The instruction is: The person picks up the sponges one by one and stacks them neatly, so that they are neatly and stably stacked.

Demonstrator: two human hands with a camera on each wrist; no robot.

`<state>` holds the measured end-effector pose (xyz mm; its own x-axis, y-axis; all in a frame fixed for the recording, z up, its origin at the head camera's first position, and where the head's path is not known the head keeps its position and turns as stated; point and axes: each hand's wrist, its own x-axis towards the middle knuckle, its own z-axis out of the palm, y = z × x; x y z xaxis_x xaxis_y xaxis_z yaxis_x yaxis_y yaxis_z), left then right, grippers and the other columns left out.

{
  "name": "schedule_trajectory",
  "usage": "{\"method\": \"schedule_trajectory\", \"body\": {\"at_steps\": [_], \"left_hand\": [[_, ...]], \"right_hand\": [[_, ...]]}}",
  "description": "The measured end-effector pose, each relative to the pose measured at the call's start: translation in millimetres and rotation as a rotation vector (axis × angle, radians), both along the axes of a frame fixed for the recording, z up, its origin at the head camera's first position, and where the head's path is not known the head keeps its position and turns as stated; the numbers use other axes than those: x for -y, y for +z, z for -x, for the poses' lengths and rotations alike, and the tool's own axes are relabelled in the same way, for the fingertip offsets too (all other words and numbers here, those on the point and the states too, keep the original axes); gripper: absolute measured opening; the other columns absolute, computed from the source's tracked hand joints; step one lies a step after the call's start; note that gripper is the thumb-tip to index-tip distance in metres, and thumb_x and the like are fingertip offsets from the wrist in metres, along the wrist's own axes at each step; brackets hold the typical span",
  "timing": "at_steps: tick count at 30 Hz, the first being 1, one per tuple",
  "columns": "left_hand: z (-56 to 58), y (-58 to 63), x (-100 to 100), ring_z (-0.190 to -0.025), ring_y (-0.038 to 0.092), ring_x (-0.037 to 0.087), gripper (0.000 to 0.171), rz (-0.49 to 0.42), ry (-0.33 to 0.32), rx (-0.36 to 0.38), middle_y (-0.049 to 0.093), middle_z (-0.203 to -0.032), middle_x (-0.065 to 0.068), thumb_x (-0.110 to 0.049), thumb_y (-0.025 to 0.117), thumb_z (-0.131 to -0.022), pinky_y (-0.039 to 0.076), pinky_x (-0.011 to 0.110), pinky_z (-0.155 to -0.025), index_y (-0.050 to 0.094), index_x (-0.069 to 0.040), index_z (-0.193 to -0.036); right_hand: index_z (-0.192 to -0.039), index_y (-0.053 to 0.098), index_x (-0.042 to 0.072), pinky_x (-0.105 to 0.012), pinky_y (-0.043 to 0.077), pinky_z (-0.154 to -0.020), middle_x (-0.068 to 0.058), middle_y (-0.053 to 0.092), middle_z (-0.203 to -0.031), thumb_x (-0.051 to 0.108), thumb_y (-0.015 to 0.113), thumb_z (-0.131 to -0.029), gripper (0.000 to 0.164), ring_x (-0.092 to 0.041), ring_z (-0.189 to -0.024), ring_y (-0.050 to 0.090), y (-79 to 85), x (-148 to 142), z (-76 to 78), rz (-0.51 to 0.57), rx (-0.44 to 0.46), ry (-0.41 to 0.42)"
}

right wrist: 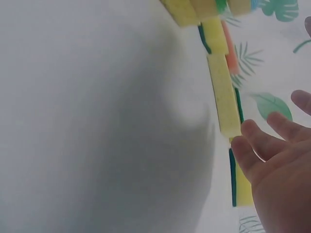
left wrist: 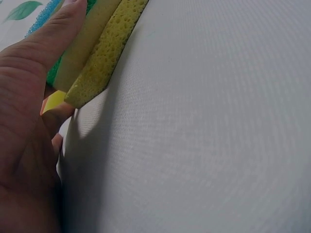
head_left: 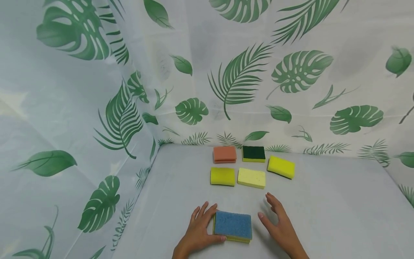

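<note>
A small stack of sponges, blue on top with yellow below, lies near the front of the table. My left hand holds it at its left end, thumb along the near side and fingers at the far left corner. In the left wrist view the stack shows blue, green, tan and porous yellow layers; how many sponges it holds I cannot tell. To the right of the stack, my right hand is apart from it, fingers extended and holding nothing. The right wrist view shows its spread fingers.
Beyond the hands lie a coral sponge, a dark green-topped sponge, a yellow sponge, a pale yellow sponge and a tilted yellow sponge. A leaf-printed sheet rises behind the white table.
</note>
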<state>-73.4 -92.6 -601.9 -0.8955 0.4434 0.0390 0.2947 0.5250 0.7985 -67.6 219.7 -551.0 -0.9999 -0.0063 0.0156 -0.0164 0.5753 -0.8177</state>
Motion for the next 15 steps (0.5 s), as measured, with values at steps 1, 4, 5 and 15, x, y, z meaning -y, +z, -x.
{"method": "schedule_trajectory", "body": {"at_steps": [1,4,5,15], "left_hand": [[-0.1,-0.3,0.3,-0.162,0.017,0.029,0.088,-0.002,-0.002,0.0,0.038,-0.171,-0.005,-0.07,0.076,-0.088,0.002,0.057,-0.127,0.05,-0.022,-0.157],[0.8,-1.5,0.4,-0.162,0.016,0.028,0.088,0.001,-0.002,0.009,0.037,-0.171,-0.006,-0.071,0.076,-0.088,0.002,0.059,-0.126,0.05,-0.023,-0.157],[1.2,-1.6,0.5,-0.163,0.016,0.028,0.089,0.004,-0.003,0.013,0.037,-0.171,-0.006,-0.071,0.076,-0.088,0.003,0.06,-0.126,0.05,-0.022,-0.158],[3.9,0.9,1.3,-0.163,0.015,0.029,0.09,0.025,-0.012,0.048,0.036,-0.171,-0.005,-0.071,0.076,-0.088,0.004,0.063,-0.126,0.049,-0.021,-0.159]], "right_hand": [[-0.164,0.03,0.001,-0.069,0.035,-0.118,-0.026,0.033,-0.167,0.03,0.07,-0.107,0.075,-0.048,-0.15,0.038,0.2,-1.5,1.8,-0.005,0.001,0.0],[-0.164,0.03,0.0,-0.07,0.034,-0.119,-0.027,0.031,-0.168,0.031,0.07,-0.107,0.076,-0.049,-0.15,0.036,0.2,-6.3,6.9,-0.007,0.004,-0.002],[-0.164,0.03,0.0,-0.071,0.033,-0.119,-0.027,0.031,-0.168,0.031,0.07,-0.107,0.076,-0.049,-0.15,0.036,0.2,-7.8,8.7,-0.008,0.007,-0.002],[-0.168,0.021,0.003,-0.071,0.028,-0.121,-0.03,0.025,-0.169,0.038,0.071,-0.105,0.088,-0.051,-0.153,0.029,-0.5,-18.9,29.3,-0.033,0.128,-0.027]]}}
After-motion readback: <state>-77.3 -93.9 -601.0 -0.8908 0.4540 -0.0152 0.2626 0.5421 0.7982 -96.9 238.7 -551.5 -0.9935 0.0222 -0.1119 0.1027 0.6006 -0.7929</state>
